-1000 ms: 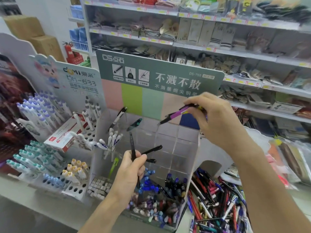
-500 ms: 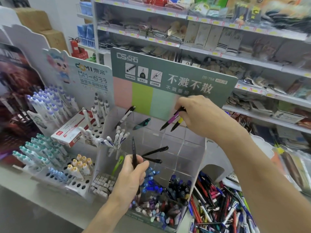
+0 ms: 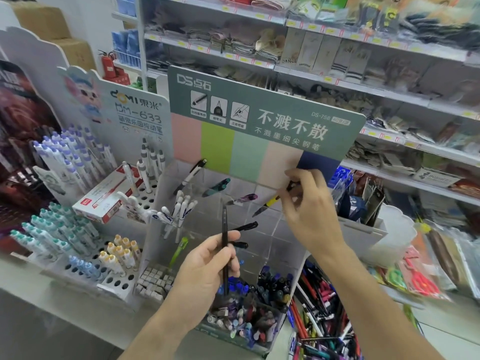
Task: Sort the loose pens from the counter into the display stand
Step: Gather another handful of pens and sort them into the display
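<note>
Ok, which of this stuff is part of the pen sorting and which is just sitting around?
Job:
clear display stand
black pen in left hand
yellow pen in right hand
loose pen pile

Lying about:
red-and-white box
fire extinguisher
shelf goods

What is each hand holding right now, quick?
Left hand: closed around a black pen, held upright.
Right hand: fingers pinching a yellow and black pen at the clear display stand.
</note>
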Tool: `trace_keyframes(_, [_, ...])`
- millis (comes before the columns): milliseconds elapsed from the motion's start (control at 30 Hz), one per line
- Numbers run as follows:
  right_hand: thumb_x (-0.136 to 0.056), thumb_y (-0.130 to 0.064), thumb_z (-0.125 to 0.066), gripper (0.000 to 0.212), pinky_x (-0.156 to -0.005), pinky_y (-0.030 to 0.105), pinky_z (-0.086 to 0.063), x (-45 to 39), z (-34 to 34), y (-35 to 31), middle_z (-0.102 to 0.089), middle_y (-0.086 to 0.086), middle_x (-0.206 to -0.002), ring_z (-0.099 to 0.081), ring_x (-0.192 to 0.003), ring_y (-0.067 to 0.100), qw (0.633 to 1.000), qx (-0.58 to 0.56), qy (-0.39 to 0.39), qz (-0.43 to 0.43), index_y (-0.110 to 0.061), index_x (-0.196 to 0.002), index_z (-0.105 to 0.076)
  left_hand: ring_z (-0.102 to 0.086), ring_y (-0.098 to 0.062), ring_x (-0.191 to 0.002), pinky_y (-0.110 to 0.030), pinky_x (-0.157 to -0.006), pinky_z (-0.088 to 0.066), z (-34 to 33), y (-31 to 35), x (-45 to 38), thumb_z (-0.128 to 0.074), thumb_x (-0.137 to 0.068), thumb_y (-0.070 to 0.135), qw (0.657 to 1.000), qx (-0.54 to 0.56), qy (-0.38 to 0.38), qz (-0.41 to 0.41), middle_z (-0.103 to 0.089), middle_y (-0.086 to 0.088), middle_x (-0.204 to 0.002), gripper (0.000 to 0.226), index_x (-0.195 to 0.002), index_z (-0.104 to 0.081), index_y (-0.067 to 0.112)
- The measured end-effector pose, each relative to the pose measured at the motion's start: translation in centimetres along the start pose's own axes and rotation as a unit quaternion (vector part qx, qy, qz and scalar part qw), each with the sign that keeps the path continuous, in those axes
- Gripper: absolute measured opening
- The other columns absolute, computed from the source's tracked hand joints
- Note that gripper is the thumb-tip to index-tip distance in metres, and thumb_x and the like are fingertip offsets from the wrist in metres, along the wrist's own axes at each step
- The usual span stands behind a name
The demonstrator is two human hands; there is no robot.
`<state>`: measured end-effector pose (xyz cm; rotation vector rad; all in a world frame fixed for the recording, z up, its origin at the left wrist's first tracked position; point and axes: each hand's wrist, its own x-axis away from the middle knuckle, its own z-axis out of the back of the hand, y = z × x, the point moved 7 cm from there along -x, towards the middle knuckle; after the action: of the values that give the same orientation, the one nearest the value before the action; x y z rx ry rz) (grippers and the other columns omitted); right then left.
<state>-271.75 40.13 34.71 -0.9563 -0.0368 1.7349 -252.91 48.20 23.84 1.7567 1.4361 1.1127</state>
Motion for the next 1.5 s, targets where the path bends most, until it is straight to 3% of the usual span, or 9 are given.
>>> trace_keyframes(133, [-0.092,-0.005,-0.069,0.016,-0.070,0.026,-0.052,4.4,0.9,-1.1,-0.063,-0.006,-0.092,-0.062,-0.076,0.008,0.996,-0.080,-0.003,-0.047,-0.014,-0.105,-0.068,-0.070,-0.024,-0.087,-0.035,-0.086,-0.056,0.5,-0.2,0.0,-0.065,-0.079,0.013,1.000,-0.002,0.022,-0.014,-0.074,-0.014,-0.094,0.035,-0.112,-0.070,0.006])
trace_keyframes(333, [-0.090,-0.035,-0.075,0.031,-0.075,0.030,-0.058,12.1,-3.9,-3.9,-0.072,-0.012,-0.096,-0.069,-0.085,0.013,0.906,-0.263,-0.273,-0.188,-0.036,-0.115,-0.057,-0.073,-0.021,-0.080,-0.026,-0.068,-0.060,1.0,-1.0,-0.1,-0.071,-0.075,0.009,0.996,0.058,0.063,-0.012,-0.075,-0.020,-0.096,0.034,-0.107,-0.065,0.000])
trace_keyframes(467, [-0.094,-0.015,-0.072,0.012,-0.067,0.032,-0.059,12.5,-3.7,-3.5,-0.075,0.002,-0.084,-0.071,-0.072,0.022,0.884,-0.356,-0.171,-0.250,-0.023,-0.102,-0.067,-0.070,-0.019,-0.071,-0.024,-0.064,-0.057,0.7,-0.2,0.3,-0.078,-0.069,0.022,0.994,-0.047,0.083,-0.051,-0.075,-0.014,-0.081,0.034,-0.095,-0.070,0.002])
trace_keyframes(567, [-0.094,-0.012,-0.070,0.011,-0.068,0.029,-0.058,11.2,-2.0,-2.4,-0.072,0.001,-0.079,-0.070,-0.071,0.019,0.909,-0.332,-0.091,-0.237,-0.022,-0.097,-0.070,-0.067,-0.009,-0.068,-0.024,-0.067,-0.053,2.3,1.5,-0.2,-0.078,-0.068,0.039,0.970,-0.182,0.137,-0.086,-0.075,-0.003,-0.079,0.037,-0.093,-0.072,0.012])
trace_keyframes(700, [-0.093,-0.015,-0.071,0.008,-0.070,0.020,-0.054,8.9,0.3,-1.2,-0.071,-0.010,-0.084,-0.069,-0.079,0.015,0.947,-0.257,0.002,-0.191,-0.023,-0.096,-0.072,-0.059,-0.008,-0.083,-0.018,-0.075,-0.050,3.9,4.2,-0.6,-0.080,-0.081,0.030,0.872,-0.401,0.172,-0.220,-0.063,0.008,-0.094,0.033,-0.109,-0.063,0.030])
trace_keyframes(800, [-0.093,-0.019,-0.072,0.007,-0.073,0.018,-0.052,7.4,-2.5,-1.3,-0.070,-0.014,-0.089,-0.066,-0.084,0.007,0.969,-0.174,-0.077,-0.155,-0.023,-0.099,-0.073,-0.055,-0.005,-0.101,-0.017,-0.090,-0.047,1.6,3.5,-1.8,-0.078,-0.083,0.021,0.785,-0.538,0.057,-0.301,-0.055,0.013,-0.112,0.048,-0.127,-0.060,0.025])
trace_keyframes(933, [-0.092,-0.027,-0.072,0.036,-0.078,0.017,-0.049,7.6,-6.8,-1.3,-0.062,-0.011,-0.104,-0.060,-0.089,0.003,0.969,-0.129,-0.140,-0.160,-0.024,-0.125,-0.060,-0.060,-0.020,-0.107,-0.038,-0.093,-0.053,-0.1,1.6,-4.4,-0.083,-0.077,0.019,0.733,-0.607,-0.017,-0.307,-0.059,0.001,-0.117,0.056,-0.128,-0.061,0.015])
trace_keyframes(1267, [-0.090,-0.019,-0.077,0.013,-0.073,0.013,-0.049,8.8,-6.9,-0.2,-0.065,-0.007,-0.091,-0.062,-0.082,0.003,0.974,-0.118,0.018,-0.192,-0.022,-0.097,-0.067,-0.067,-0.019,-0.084,-0.038,-0.076,-0.056,-0.6,2.3,-6.7,-0.080,-0.081,0.024,0.758,-0.571,-0.037,-0.313,-0.071,0.002,-0.096,0.027,-0.106,-0.072,0.017])
trace_keyframes(1500, [-0.093,-0.009,-0.071,0.020,-0.083,0.016,-0.052,11.8,-3.9,-1.3,-0.066,-0.008,-0.103,-0.065,-0.094,0.005,0.960,-0.126,0.050,-0.244,-0.019,-0.110,-0.067,-0.064,-0.017,-0.079,-0.035,-0.072,-0.055,-0.8,2.0,-6.6,-0.077,-0.085,0.023,0.784,-0.540,-0.016,-0.306,-0.067,0.003,-0.087,0.026,-0.108,-0.067,0.016])
